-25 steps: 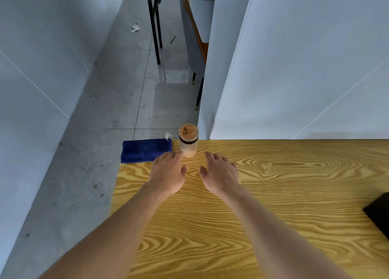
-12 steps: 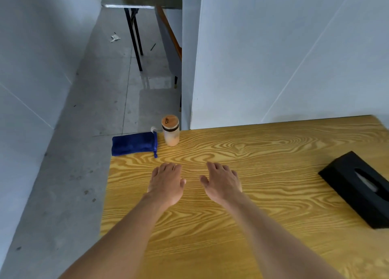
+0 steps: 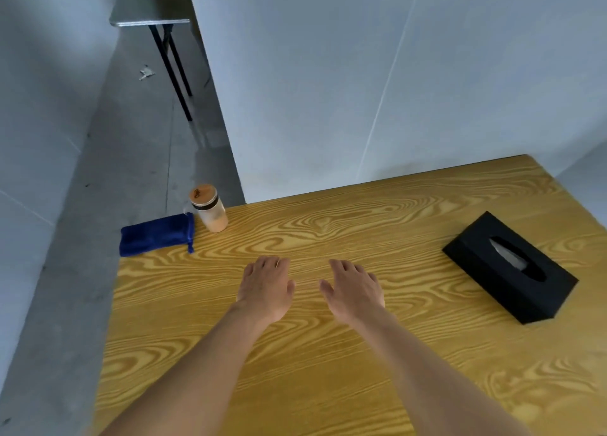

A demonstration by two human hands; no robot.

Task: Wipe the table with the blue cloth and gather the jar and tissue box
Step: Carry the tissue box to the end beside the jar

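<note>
The blue cloth (image 3: pixel 157 234) sits folded at the far left corner of the wood-grain table (image 3: pixel 328 370), hanging a bit over the edge. The jar (image 3: pixel 210 212), wooden lid on, stands just beside it. The black tissue box (image 3: pixel 509 268) is way off on the right side. Left hand (image 3: pixel 266 287) and right hand (image 3: pixel 353 291) are both flat, fingers relaxed, holding nothing, with bare table between them and everything.

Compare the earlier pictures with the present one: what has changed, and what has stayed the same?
The view swung right, bringing the black tissue box fully into sight. Both hands drew back from the jar. Left hand and right hand stay open, holding nothing. Blue cloth and jar stay at the table's far left corner.
</note>
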